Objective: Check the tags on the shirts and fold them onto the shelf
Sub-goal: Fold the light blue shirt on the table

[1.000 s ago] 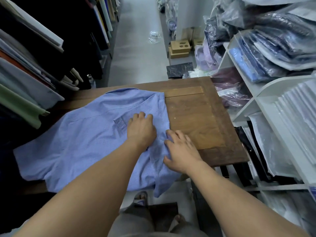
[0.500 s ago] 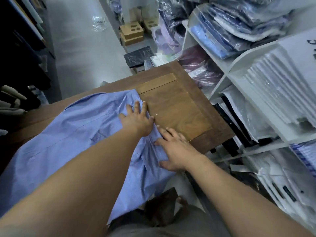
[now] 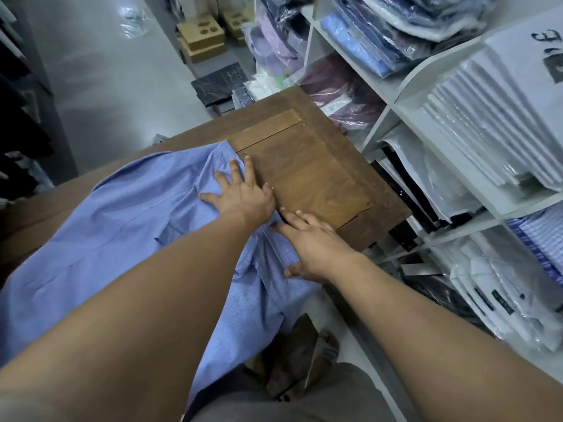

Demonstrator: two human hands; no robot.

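Pressing flat on the blue shirt (image 3: 122, 214) — left hand (image 3: 243, 197), fingers spread, at its edge; right hand (image 3: 313, 245), fingers straight, just beside. Shirt lies spread on the wooden worktop (image 3: 307, 178).

A wooden table (image 3: 320, 184) carries 1 blue shirt (image 3: 122, 214), spread out, its edge hanging over the near side.

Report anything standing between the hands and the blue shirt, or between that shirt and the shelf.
Nothing separates them: left hand and right hand both press flat on the blue shirt. Toward the shelf lies only bare table, but the visible compartments are packed with bagged shirts.
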